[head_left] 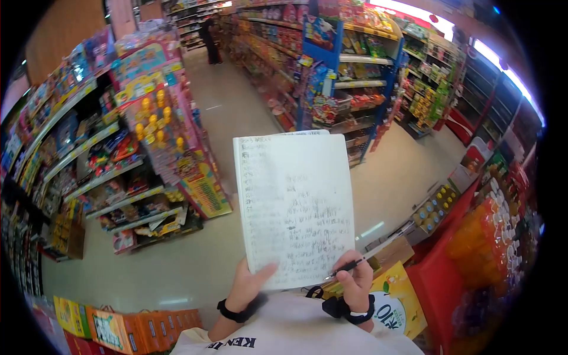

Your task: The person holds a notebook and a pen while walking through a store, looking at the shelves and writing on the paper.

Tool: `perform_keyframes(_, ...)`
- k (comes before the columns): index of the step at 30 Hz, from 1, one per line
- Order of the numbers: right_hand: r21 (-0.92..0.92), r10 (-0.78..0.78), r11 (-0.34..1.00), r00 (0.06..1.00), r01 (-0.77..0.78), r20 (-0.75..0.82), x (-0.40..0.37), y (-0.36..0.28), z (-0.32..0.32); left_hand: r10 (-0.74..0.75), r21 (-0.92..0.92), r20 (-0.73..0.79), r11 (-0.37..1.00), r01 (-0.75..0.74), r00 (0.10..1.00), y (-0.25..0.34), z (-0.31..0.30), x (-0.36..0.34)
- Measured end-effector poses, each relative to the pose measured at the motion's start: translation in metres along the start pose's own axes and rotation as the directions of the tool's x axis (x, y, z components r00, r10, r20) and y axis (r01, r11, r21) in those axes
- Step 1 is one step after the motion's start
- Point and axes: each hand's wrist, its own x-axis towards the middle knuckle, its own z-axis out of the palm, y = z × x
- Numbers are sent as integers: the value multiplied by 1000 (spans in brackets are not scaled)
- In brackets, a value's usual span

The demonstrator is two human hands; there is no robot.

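Note:
I hold a white notebook (294, 207) upright in front of me, its page covered with faint handwritten lines. My left hand (248, 283) grips its lower left corner, thumb on the page. My right hand (355, 278) supports the lower right corner and also holds a black pen (370, 255) that points up to the right. Both wrists wear black bands.
Shop aisles surround me: toy and snack shelves (100, 154) on the left, a blue shelf unit (349, 65) ahead, orange drink bottles (485, 236) on the right, orange cartons (118, 325) at lower left. A person (210, 38) stands far down the aisle. Pale floor (236, 112) runs between.

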Motion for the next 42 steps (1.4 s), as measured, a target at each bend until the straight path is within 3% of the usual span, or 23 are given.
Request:
perform_keyframes(4,-51,-6,999,986,-2,-165,25,15,-27,-77,8,148,997,77,986,-14,27,61)
perform_keyframes(5,-81,-72,995,980,58,-187,30,24,-37,-93,25,181,996,90,979,-19,34,75)
perform_keyframes(8,-8,-3,1000,934,0,-357,58,24,-44,-142,59,278,990,131,950,-29,51,124)
perform_keyframes(14,121,39,992,820,37,-571,136,40,-57,-189,100,487,982,161,853,-36,81,243)
perform_keyframes(17,-122,-147,988,847,98,-511,173,59,-80,-216,114,569,976,185,793,-21,105,304)
perform_keyframes(21,-230,-252,963,788,144,-562,221,80,-96,-189,67,650,979,193,736,-17,136,369)
perform_keyframes(25,-33,-60,998,667,53,-742,259,82,-98,-276,122,685,956,266,675,-28,155,416)
perform_keyframes(28,10,18,1000,621,-16,-783,287,86,-114,-341,156,680,933,326,649,-42,174,445)
perform_keyframes(32,-131,-105,991,733,22,-672,304,121,-165,-376,183,674,919,350,636,-59,208,486)
perform_keyframes(35,-270,-186,963,753,11,-631,326,138,-210,-355,179,688,928,326,633,-80,243,516)
perform_keyframes(38,-34,-60,998,600,54,-798,368,126,-247,-317,142,695,940,309,645,-101,295,544)
perform_keyframes(42,-89,-116,993,596,74,-795,406,113,-339,-267,138,734,959,247,624,-120,386,583)
